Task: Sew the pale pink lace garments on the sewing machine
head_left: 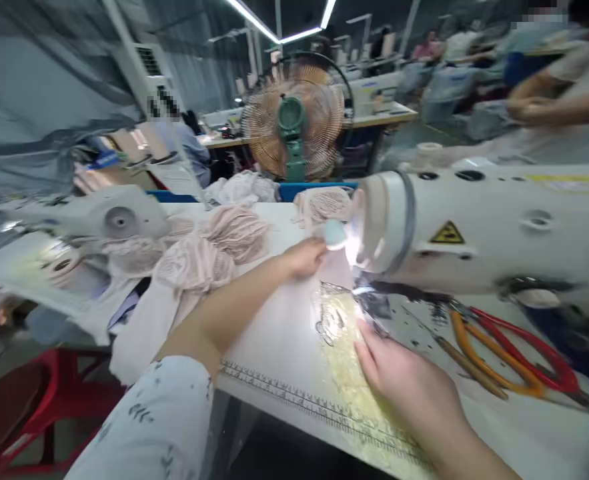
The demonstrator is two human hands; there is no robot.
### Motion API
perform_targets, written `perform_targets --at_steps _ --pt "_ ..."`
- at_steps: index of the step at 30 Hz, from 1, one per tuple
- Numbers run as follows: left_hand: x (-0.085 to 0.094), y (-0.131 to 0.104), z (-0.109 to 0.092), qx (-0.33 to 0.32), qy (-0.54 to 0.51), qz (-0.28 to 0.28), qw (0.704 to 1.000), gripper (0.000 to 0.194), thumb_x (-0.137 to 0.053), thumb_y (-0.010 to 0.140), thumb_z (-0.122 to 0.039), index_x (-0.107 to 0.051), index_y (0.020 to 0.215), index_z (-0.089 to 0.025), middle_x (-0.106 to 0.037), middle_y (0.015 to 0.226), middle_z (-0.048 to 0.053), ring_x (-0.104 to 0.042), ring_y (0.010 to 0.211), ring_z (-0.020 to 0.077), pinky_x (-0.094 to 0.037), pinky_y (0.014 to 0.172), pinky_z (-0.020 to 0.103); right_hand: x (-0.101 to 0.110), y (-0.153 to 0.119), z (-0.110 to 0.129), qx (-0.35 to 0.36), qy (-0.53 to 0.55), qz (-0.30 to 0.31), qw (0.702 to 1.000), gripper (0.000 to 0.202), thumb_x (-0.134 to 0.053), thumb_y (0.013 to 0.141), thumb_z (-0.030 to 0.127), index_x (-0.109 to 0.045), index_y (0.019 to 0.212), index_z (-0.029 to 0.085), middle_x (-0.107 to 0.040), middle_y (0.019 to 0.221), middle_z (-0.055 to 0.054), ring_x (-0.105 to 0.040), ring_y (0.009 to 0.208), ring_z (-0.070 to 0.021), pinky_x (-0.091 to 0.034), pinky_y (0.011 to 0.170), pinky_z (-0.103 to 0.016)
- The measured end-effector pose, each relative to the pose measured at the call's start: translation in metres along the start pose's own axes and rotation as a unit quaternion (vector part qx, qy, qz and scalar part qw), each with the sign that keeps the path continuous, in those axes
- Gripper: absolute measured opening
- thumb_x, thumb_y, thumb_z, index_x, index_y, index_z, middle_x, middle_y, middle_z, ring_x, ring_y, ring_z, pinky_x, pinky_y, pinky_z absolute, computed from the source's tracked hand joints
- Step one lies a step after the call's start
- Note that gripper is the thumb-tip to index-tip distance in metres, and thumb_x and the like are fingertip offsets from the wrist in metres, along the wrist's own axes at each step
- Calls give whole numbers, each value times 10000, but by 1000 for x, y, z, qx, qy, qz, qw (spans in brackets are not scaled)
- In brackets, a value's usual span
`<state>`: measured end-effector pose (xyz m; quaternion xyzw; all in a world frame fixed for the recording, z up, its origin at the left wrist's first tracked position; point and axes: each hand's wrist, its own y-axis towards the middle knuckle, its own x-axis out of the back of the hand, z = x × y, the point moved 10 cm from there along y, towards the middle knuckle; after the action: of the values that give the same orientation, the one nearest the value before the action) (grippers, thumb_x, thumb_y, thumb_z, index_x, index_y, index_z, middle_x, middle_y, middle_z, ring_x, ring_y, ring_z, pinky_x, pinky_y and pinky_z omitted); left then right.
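Note:
A white sewing machine stands at the right, its lamp lighting the needle area. My left hand reaches to the far side of the machine head, fingers curled and blurred beside a pale round knob-like part. Pale pink fabric lies just below those fingers; whether they grip it is unclear. My right hand rests in front of the needle area, thumb and forefinger close together; what they hold, if anything, is hidden. Beneath it runs a yellowish taped strip on the white table.
Orange-handled scissors, red-handled scissors and a wooden-handled tool lie at right. Bunched pink fabric pieces sit at left. A ruler tape follows the front edge. Behind are a fan and a person's arms.

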<state>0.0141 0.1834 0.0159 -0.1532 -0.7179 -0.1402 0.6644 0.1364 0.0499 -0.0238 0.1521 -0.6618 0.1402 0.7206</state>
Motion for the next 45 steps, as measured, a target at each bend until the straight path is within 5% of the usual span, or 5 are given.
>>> perform_targets --at_steps 13,28,36,40,45 --pt "128 -240 172 406 26 -178 896 105 -622 751 -192 -573 691 -120 -609 702 81 -592 783 222 -450 703 329 -9 -3 3 82 65 -36 994 417 -304 858 283 -564 1178 220 -637 600 -81 -559 487 -202 -313 429 -289" --pt "137 -274 176 382 -83 -337 857 162 -571 788 -167 -508 641 -138 -509 614 -35 -483 596 99 -409 615 247 6 -23 3 -12 135 14 991 475 -223 930 327 -561 1196 126 -680 964 -111 -635 837 -217 -450 542 -281" --pt "171 -260 45 175 -87 -421 886 150 -508 776 -203 -473 631 -184 -500 662 -10 -473 654 128 -402 632 272 31 -37 21 29 270 -81 959 407 -298 919 349 -584 1115 135 -668 948 -116 -618 830 -216 -495 665 -335" --pt "123 -240 -70 -39 -159 -339 926 181 -432 825 -191 -485 652 -198 -511 634 5 -487 631 131 -413 575 269 32 -69 85 149 501 -3 853 525 -513 825 431 -462 1275 165 -540 1264 -128 -536 1116 -228 -471 892 -355" --pt "44 -230 -116 -48 -294 -275 914 232 -405 871 -308 -488 676 -211 -535 659 33 -520 615 141 -453 529 279 16 -99 97 97 619 55 778 564 -522 812 432 -438 1324 211 -540 1277 -118 -454 1228 -267 -286 1065 -470"
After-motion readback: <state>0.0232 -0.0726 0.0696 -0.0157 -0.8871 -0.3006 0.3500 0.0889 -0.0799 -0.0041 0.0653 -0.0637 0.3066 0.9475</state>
